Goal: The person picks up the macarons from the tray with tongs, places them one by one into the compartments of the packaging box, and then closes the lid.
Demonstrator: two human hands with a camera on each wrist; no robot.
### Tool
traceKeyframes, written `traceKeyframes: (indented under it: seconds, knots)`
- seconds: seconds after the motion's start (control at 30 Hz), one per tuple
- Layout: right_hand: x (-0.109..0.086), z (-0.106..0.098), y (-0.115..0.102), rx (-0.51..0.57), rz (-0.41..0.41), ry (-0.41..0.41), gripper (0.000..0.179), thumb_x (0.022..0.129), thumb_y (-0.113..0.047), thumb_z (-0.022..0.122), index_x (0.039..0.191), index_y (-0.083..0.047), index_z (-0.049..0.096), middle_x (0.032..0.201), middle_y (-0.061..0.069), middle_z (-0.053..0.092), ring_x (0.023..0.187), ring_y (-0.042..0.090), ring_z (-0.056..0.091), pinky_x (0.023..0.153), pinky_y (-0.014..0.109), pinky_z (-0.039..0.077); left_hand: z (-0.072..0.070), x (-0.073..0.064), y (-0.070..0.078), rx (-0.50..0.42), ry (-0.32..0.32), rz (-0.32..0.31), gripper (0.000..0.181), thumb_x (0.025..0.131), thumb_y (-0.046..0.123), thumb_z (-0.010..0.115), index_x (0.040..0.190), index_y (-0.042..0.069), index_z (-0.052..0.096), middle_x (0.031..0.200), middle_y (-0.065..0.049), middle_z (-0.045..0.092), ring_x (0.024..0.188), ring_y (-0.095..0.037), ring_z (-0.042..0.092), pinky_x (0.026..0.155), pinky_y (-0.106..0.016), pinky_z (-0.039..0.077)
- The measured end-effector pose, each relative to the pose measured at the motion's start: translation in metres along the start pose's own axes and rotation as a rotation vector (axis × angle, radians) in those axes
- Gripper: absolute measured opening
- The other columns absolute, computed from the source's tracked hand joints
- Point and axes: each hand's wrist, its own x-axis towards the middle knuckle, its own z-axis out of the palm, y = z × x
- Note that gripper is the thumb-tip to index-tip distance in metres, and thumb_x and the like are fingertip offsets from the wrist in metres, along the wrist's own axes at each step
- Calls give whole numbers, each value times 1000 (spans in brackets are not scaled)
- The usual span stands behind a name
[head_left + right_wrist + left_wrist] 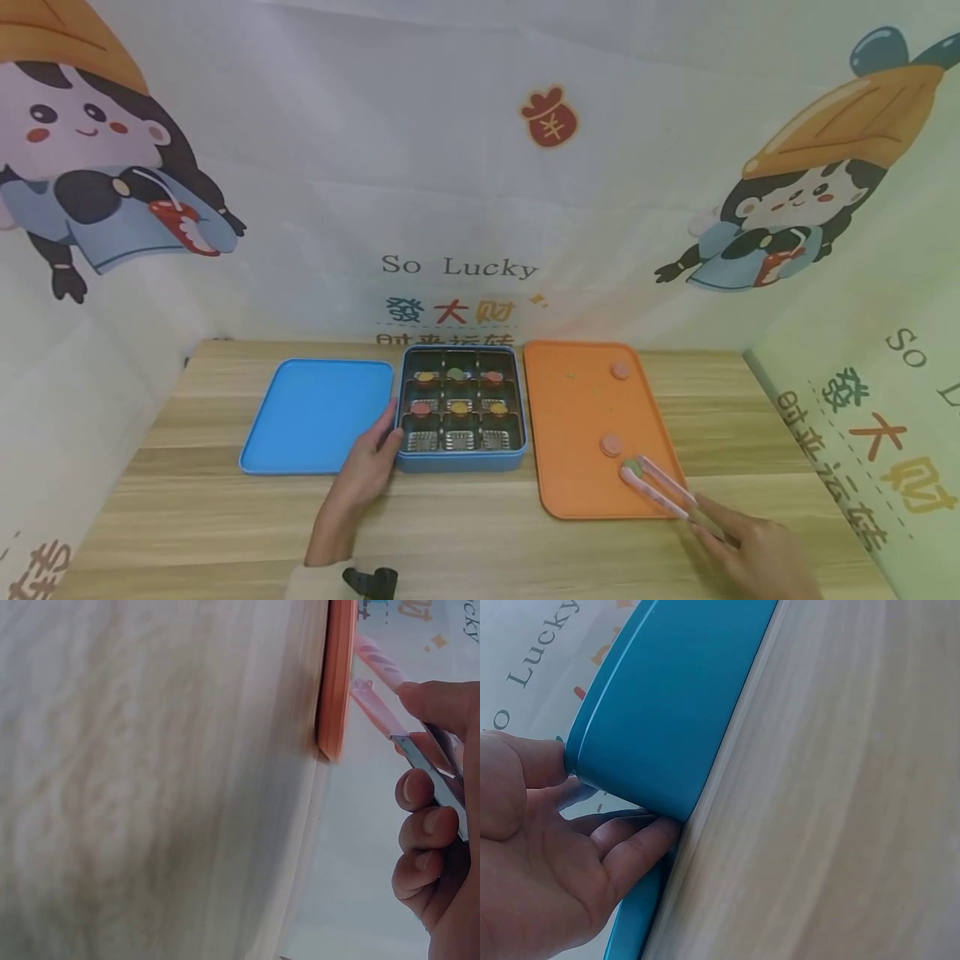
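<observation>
My left hand [369,462] rests against the left side of a blue lunch-box-like tin [461,461] split into compartments. In the left wrist view, the thumb touches the rim of the tin [667,697] and the extended fingers lie along its wall. With my right hand [757,542] I hold small pink-and-white tongs [663,492]. Their tips stand on either side of a green round piece [634,467] on the orange tray [570,492]. In the right wrist view, thumb and curled fingers grip the metal part of the tongs [427,761]; the green piece is hidden there.
Two pink round pieces [611,445] lie on the orange tray, one near, one far. Small yellow, green and pink pieces [460,407] sit in the tin's back and middle rows. A blue lid [322,408] lies left of the tin. A printed cloth [450,200] hangs behind the wooden table [465,542].
</observation>
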Motion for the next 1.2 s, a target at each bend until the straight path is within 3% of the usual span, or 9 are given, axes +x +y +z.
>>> traceKeyframes:
  seconds: [0.17, 0.4, 0.63, 0.77, 0.9, 1.2]
  knots:
    - [2, 1, -1, -11, -28, 27, 40, 72, -29, 85, 106, -9, 78, 54, -28, 36, 49, -14, 27, 41, 17, 33, 0, 0, 0, 8, -2, -3, 56, 107, 18, 38, 159, 9, 18, 163, -19, 17, 151, -37, 13, 122, -51, 14]
    - [8, 3, -2, 64, -49, 111, 43, 85, -42, 75, 107, -6, 77, 55, -27, 34, 49, -14, 21, 41, 13, 24, 0, 1, 0, 1, -10, 6, 57, 107, 17, 37, 159, 10, 16, 164, -18, 16, 151, -37, 12, 122, -52, 14]
    - [21, 4, -11, 95, -57, 153, 53, 95, -53, 59, 103, -4, 78, 53, -25, 37, 50, -16, 21, 40, 10, 25, -1, 0, 1, 10, -2, 6, 56, 107, 18, 38, 159, 10, 17, 163, -18, 17, 151, -38, 13, 122, -52, 14]
    - [30, 3, -19, 91, -70, 155, 38, 88, -40, 73, 101, -4, 78, 54, -18, 52, 50, -15, 27, 41, 11, 30, 0, 0, 0, 8, -2, 1, 56, 107, 17, 38, 159, 11, 17, 163, -18, 17, 151, -38, 13, 122, -53, 14]
    - [40, 5, -26, 92, -97, 175, 34, 80, -32, 81, 101, -5, 79, 66, -2, 72, 52, -10, 38, 43, 16, 40, 0, 0, 0, 18, -2, -11, 56, 107, 19, 38, 159, 12, 17, 163, -19, 17, 150, -38, 13, 122, -53, 14]
    - [61, 19, -42, 193, -145, 221, 36, 80, -31, 81, 102, -4, 78, 55, -15, 57, 53, -10, 36, 44, 13, 38, -1, -1, 0, 5, -3, 1, 57, 107, 18, 39, 159, 12, 17, 163, -19, 18, 151, -38, 14, 122, -52, 15]
